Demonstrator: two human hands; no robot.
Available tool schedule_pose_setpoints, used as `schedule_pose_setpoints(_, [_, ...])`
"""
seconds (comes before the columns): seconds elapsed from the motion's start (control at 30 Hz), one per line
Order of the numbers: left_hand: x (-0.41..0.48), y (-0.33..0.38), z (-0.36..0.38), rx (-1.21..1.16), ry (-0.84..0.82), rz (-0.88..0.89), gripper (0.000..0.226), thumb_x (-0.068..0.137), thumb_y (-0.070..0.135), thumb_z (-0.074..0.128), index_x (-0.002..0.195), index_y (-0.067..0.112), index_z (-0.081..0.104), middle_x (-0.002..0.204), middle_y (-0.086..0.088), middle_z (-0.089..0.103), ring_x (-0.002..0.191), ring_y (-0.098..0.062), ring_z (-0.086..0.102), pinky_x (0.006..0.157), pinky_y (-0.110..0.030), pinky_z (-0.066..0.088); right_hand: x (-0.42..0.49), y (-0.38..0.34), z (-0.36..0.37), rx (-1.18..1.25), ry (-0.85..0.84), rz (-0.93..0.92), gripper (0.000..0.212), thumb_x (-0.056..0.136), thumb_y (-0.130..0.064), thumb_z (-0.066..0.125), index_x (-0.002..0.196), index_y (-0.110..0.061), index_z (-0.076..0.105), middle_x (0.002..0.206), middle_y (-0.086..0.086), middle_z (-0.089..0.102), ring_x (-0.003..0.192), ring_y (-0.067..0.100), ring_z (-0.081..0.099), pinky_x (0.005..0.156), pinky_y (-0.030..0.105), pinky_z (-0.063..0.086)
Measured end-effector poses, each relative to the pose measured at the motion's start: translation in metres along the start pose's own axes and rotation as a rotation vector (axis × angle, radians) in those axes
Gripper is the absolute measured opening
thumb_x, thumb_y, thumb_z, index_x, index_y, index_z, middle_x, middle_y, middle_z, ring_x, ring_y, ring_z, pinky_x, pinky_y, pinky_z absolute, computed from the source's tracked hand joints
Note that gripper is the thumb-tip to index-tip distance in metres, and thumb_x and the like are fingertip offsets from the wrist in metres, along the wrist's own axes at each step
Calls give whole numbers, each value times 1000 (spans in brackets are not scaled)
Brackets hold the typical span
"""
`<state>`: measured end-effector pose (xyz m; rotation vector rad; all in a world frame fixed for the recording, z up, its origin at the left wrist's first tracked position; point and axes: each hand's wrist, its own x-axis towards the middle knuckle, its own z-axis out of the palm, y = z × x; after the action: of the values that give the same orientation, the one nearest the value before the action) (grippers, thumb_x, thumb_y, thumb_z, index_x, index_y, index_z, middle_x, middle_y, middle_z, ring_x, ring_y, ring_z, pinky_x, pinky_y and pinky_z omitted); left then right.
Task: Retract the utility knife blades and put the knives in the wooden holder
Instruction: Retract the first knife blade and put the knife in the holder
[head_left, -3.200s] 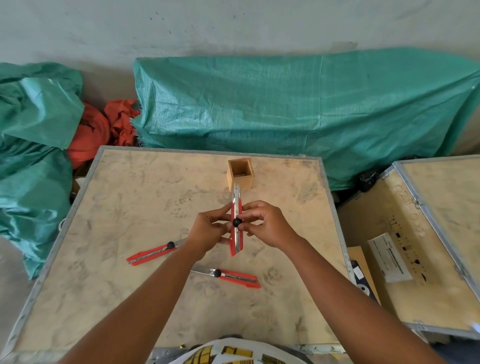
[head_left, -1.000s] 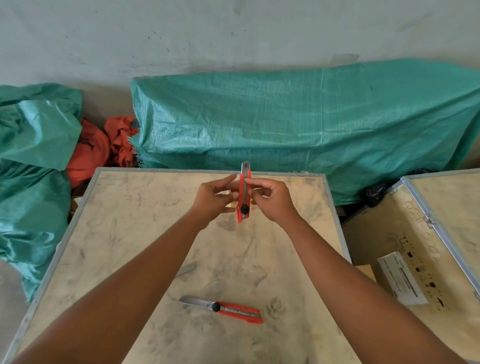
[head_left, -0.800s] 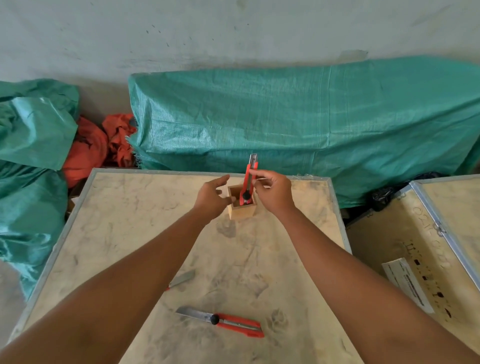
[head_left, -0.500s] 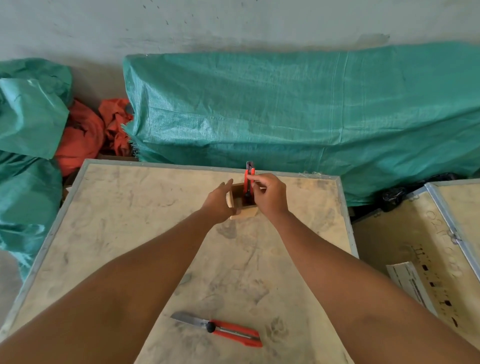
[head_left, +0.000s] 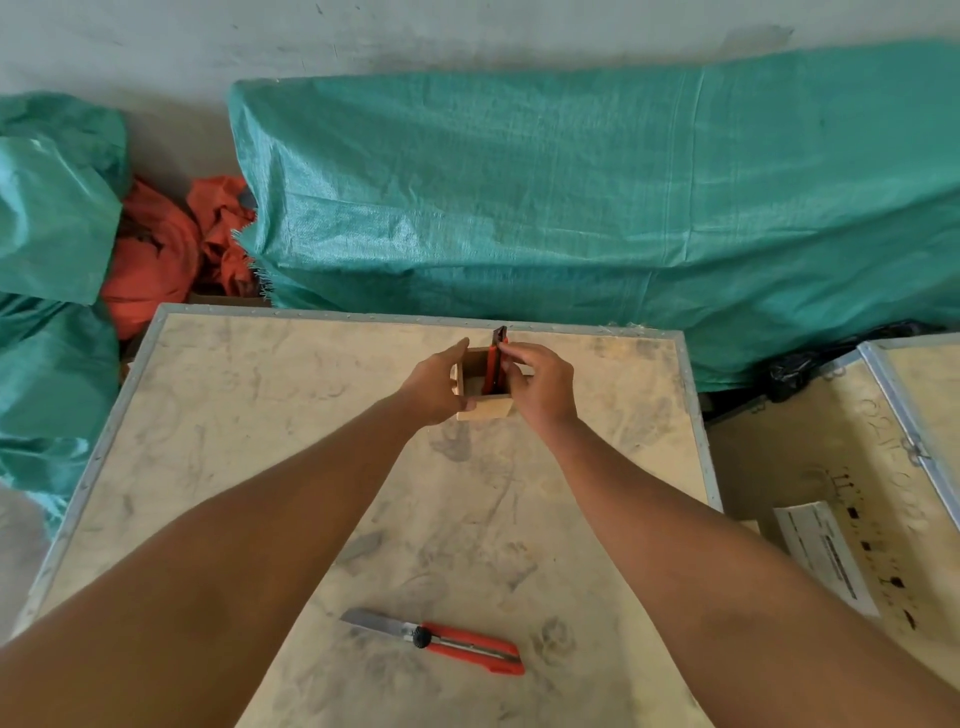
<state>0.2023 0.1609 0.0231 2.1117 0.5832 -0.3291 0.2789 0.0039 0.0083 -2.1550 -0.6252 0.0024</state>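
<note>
Two utility knives fully visible, one wooden holder (head_left: 480, 410), two hands. A grey blade tip (head_left: 358, 548) pokes out from under the left forearm, nearer the camera than the holder; probably a third knife, body hidden.

Knife in holder (head_left: 494, 364): red body, dark top end, standing upright inside the holder against its right wall, top sticking above the rim. Blade not visible on it. Right hand (head_left: 540, 387) pinches this knife near its top with fingertips, hand over the holder's right side. Left hand (head_left: 434, 387) cups the holder's left wall, fingers loosely curled around it.

Knife on table (head_left: 434, 640): red handle, black thumb wheel, silver blade extended to the left, lying flat well nearer the camera than the holder.

Holder: small square open-top box, light wood, sits near the far edge of the table (head_left: 597, 519), a scuffed plywood top with metal edging.

Behind the holder: big green tarp (head_left: 597, 197). Left of it, orange cloth (head_left: 156, 260). Right of the holder, a second crate (head_left: 841, 452) with a white label (head_left: 823, 556). Both forearms cover much of the table.
</note>
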Motion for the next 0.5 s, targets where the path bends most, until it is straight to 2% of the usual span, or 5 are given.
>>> schedule_pose_setpoints(0.13, [-9, 4, 0, -41, 28, -10, 103, 75, 5, 86, 157, 23, 27, 157, -7, 43, 133, -34, 52, 103, -44, 50, -10, -4, -10, 25, 12, 14, 30, 87, 4, 72, 114, -7, 76, 112, 12, 77, 106, 24, 71, 97, 36, 58])
schedule_pose_setpoints(0.27, [-29, 7, -4, -66, 73, -20, 97, 78, 7, 84, 156, 26, 30, 156, -7, 44, 130, -30, 55, 83, -34, 53, -28, -11, -21, 45, 17, 32, 27, 88, 1, 72, 114, -8, 76, 114, 13, 75, 106, 24, 70, 90, 43, 62])
schedule_pose_setpoints(0.37, [-53, 6, -8, -103, 116, -23, 89, 79, 8, 83, 153, 25, 37, 152, -5, 48, 125, -28, 58, 72, -32, 53, -49, -20, -25, 61, 7, 3, 26, 89, 0, 71, 114, -8, 76, 113, 11, 75, 104, 21, 70, 88, 41, 63])
schedule_pose_setpoints(0.5, [-100, -5, -4, -186, 156, -43, 68, 82, 13, 81, 143, 20, 53, 143, -3, 58, 113, -26, 66, 83, -33, 55, -87, -39, -28, 36, -93, 25, 26, 90, -6, 74, 115, -12, 75, 116, 8, 75, 104, 19, 70, 89, 34, 62])
